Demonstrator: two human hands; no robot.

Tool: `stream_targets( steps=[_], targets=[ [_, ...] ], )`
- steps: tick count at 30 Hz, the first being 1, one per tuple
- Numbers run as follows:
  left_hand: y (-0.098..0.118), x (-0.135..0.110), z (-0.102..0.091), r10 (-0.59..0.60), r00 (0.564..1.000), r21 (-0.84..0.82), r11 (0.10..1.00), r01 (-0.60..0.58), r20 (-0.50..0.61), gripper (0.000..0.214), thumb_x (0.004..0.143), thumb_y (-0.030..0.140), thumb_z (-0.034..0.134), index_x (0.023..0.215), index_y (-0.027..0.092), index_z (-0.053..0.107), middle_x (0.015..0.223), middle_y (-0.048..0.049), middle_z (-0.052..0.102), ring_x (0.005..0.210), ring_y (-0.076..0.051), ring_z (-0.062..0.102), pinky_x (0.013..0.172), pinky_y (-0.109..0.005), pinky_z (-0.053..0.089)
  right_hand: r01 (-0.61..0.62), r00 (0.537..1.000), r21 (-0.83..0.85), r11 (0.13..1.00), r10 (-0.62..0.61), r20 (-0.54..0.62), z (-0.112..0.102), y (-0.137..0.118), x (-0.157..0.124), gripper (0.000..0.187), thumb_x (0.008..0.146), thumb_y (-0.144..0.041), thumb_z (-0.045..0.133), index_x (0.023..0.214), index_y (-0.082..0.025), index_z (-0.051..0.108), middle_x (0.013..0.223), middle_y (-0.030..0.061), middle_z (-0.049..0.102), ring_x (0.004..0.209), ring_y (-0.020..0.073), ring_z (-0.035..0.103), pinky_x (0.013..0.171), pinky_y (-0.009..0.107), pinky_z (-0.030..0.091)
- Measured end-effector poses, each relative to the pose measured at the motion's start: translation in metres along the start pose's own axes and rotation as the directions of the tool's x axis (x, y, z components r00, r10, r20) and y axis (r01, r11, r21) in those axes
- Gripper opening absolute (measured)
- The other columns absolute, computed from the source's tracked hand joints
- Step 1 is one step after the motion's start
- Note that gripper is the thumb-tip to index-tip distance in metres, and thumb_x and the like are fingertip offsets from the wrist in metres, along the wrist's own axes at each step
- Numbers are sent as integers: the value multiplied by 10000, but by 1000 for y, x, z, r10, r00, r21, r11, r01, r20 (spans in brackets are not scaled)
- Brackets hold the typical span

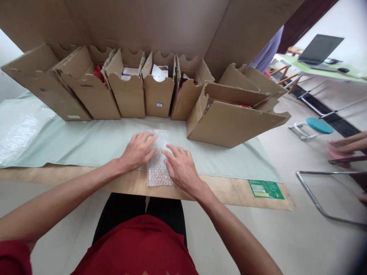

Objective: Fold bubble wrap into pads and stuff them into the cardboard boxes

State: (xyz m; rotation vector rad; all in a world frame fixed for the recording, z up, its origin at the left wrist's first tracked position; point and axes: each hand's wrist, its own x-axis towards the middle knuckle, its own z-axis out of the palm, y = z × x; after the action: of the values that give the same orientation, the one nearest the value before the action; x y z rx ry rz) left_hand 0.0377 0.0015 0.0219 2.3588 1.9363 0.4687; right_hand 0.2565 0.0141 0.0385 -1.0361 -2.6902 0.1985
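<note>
Head: bubble wrap (pixel 159 172) across cloth (pixel 77 143), wooden tabletop (pixel 226 189); stool (pixel 319 125) on floor (pixel 258 240).

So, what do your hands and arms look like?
The left hand and right hand are ungloved. Left forearm and right forearm are bare, nothing worn at either wrist. A dark red left sleeve shows; the right one is out of frame.

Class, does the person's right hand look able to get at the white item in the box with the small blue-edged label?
Probably yes: the box is open-topped, with nothing standing between it and the right hand, though reaching the white item means going over its front.
</note>
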Motion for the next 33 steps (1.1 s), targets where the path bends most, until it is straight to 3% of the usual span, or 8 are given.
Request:
stream_targets(
  steps=[3, 8, 12, 18, 21, 26, 30, 33],
  targets=[
    [8, -30, 20, 115, 990, 46, 992, -119, 80, 531, 1000, 361, 505, 1459, 95, 539, 1561, -224, 528, 1463, -363, 470, 1200, -553, 360, 71, 997, 11, 997, -71, 5, 12, 20, 47, 454, 1003, -80, 467, 1422, -202, 594, 1557, 136, 540, 1398, 292, 495, 1050, 449, 415],
    [8, -35, 33, 52, 991, 70, 996, -62, 126, 570, 1030, 355, 448, 1523, 70, 475, 1641, -226, 430, 1559, -329, 364, 1267, -538, 274, 184, 969, 7, 983, -183, 166, 38, 37, 93, 388, 1067, -177, 445, 1419, -208, 606, 1555, 125, 552, 1438, 293, 474, 1061, 462, 407],
    [6, -39, 18, 66, 993, -25, 998, -64, 96, 515, 1025, 335, 442, 1467, 92, 550, 1612, -217, 477, 1537, -349, 399, 1244, -573, 320, 191, 971, -14, 981, -187, 150, 46, 39, 92, 411, 1085, -216, 432, 1472, -204, 568, 1588, 129, 518, 1467, 300, 439, 1073, 470, 392],
    [14, -86, -6, 331, 943, -220, 923, -316, 35, 427, 884, 202, 586, 1303, 171, 662, 1420, -147, 676, 1384, -305, 582, 1243, -543, 366, 189, 970, -25, 982, -183, 157, 42, 38, 92, 413, 1058, -182, 450, 1443, -215, 596, 1580, 113, 527, 1388, 309, 496, 1037, 473, 402],
    [13, -99, -6, 367, 929, -217, 911, -351, 40, 494, 824, 99, 573, 1305, 182, 655, 1418, -132, 678, 1377, -294, 589, 1225, -537, 402, 185, 968, -23, 983, -178, 180, 37, 37, 95, 396, 1060, -202, 464, 1429, -209, 608, 1566, 112, 539, 1374, 313, 503, 1046, 481, 402],
    [8, -93, -1, 394, 916, -183, 898, -400, -70, 288, 937, 81, 527, 1111, 175, 736, 1235, -122, 776, 1188, -275, 717, 1028, -469, 574, 162, 962, -28, 986, -151, 229, 31, 30, 96, 383, 1055, -204, 471, 1405, -220, 624, 1543, 117, 555, 1334, 328, 535, 1038, 502, 431],
    [9, -92, -7, 208, 970, -430, 870, -243, -127, 213, 944, 147, 536, 955, 196, 744, 1074, -95, 818, 1052, -232, 765, 962, -401, 592, 71, 976, 87, 994, -87, 199, 20, 30, 76, 447, 1049, -239, 502, 1490, -188, 554, 1604, 155, 482, 1428, 340, 472, 1117, 544, 408],
    [9, -94, -17, -67, 998, -652, 756, 63, 19, 209, 952, 262, 531, 921, 197, 728, 1022, -76, 817, 939, -209, 766, 835, -325, 595, 61, 988, 316, 947, -101, 113, -1, 35, 40, 460, 1053, -316, 523, 1505, -237, 547, 1629, 118, 461, 1494, 309, 426, 1191, 549, 370]
  ],
)
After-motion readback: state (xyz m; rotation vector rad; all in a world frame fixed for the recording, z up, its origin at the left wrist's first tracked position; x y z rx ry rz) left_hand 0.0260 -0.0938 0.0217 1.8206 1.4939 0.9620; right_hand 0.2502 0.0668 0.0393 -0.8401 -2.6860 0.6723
